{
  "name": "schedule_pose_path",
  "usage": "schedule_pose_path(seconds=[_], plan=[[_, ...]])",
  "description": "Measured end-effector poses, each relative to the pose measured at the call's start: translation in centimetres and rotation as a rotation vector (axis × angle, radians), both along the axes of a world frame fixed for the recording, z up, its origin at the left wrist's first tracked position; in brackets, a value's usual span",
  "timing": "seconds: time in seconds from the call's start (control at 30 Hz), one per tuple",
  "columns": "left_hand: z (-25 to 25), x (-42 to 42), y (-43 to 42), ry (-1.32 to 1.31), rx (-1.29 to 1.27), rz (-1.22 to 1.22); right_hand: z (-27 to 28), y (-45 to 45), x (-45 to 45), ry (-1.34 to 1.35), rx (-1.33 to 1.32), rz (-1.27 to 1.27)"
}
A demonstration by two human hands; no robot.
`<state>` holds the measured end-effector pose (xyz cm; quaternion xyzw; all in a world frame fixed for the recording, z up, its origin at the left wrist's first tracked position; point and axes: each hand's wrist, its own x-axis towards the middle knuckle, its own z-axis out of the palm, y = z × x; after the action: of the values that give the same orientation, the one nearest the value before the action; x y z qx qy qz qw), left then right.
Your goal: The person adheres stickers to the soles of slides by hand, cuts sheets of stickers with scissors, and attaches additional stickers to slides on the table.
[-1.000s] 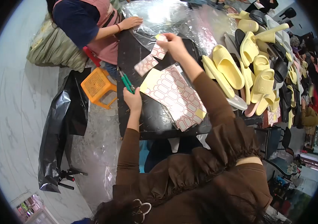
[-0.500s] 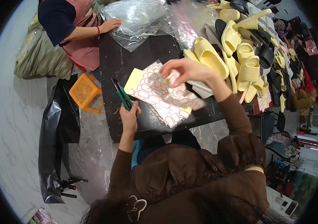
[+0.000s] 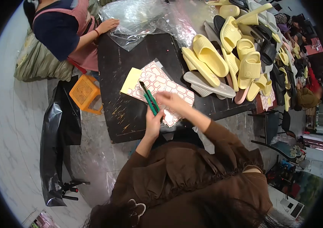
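Observation:
My left hand (image 3: pixel 154 122) is closed around a green utility knife (image 3: pixel 152 102), its dark blade end pointing up and away from me. Close beside the knife is my right hand (image 3: pixel 172 102), slightly blurred, its fingers partly stretched towards the handle; whether they touch it I cannot tell. Under both hands lie white label sheets (image 3: pixel 179 91) printed with red outlines, overlapping on the black table (image 3: pixel 131 119). A yellow sheet (image 3: pixel 131 80) sticks out at their left end.
Yellow slippers (image 3: pixel 211 57), grey ones (image 3: pixel 210 84) and black ones are heaped at the table's right. Clear plastic bags (image 3: pixel 135 19) cover the far edge. Another person's hand (image 3: pixel 108 25) rests there at the left. An orange stool (image 3: pixel 84 94) stands on the floor left of the table.
My left hand has moved right with the knife, over the label sheets. My right hand has come down and towards the knife, and the blurred pale sheet it held up is no longer in it.

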<state>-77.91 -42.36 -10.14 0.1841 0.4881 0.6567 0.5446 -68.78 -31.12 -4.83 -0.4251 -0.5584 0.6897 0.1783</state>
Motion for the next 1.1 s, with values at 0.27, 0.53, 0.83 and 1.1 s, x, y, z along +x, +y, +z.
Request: schedule_pose_path(seconds=[0.27, 0.53, 0.83, 1.1], plan=[[-1.5, 1.6, 0.5, 0.658, 0.169, -0.128, -3.0, -1.4, 2.6, -0.150, 0.056, -0.149], [-1.7, -5.4, 1.6, -0.048, -0.337, -0.030, -10.7, 7.2, 0.0, -0.927, 0.779, 0.022], [-2.8, -5.2, 5.2, 0.054, -0.610, -0.122, -8.9, 2.5, -0.3, -0.726, 0.618, -0.210], [-2.9, -3.9, 2.5, 0.063, -0.278, -0.188, -10.5, -0.8, -0.5, -0.800, 0.733, -0.129]])
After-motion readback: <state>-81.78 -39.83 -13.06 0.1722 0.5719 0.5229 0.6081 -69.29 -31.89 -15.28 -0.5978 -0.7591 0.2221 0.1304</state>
